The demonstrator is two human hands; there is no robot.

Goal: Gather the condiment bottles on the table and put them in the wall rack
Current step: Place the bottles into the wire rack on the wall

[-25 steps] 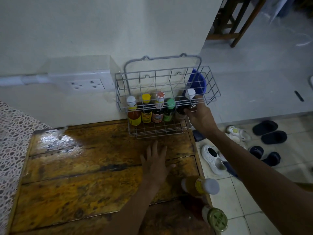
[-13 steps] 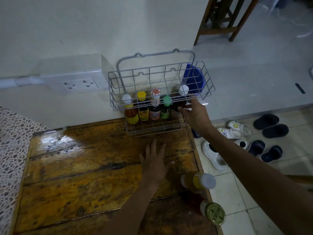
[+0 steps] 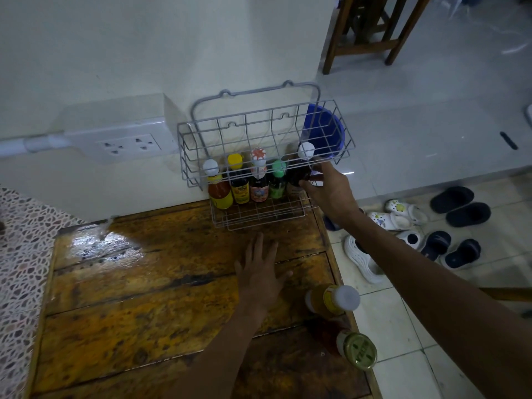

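A grey wire wall rack (image 3: pixel 201 148) hangs above the wooden table's (image 3: pixel 144 306) far edge. Several bottles stand in it in a row. At the row's right end my right hand (image 3: pixel 328 188) reaches through the wires and grips a dark bottle with a white cap (image 3: pixel 299 171). My left hand (image 3: pixel 260 273) lies flat and open on the table. Two bottles stand near the table's right edge: an orange one with a white cap (image 3: pixel 331 300) and a red one with a gold lid (image 3: pixel 354 348).
A blue plastic cup (image 3: pixel 325 131) sits in the rack's right end. A white power socket (image 3: pixel 129 144) is on the wall to the left. Shoes and sandals (image 3: pixel 417 226) lie on the tiled floor right of the table. A wooden stool (image 3: pixel 371 30) stands further back.
The view has shifted slightly. My right hand stays on the dark white-capped bottle at the rack's right end. My left hand has not moved on the table.
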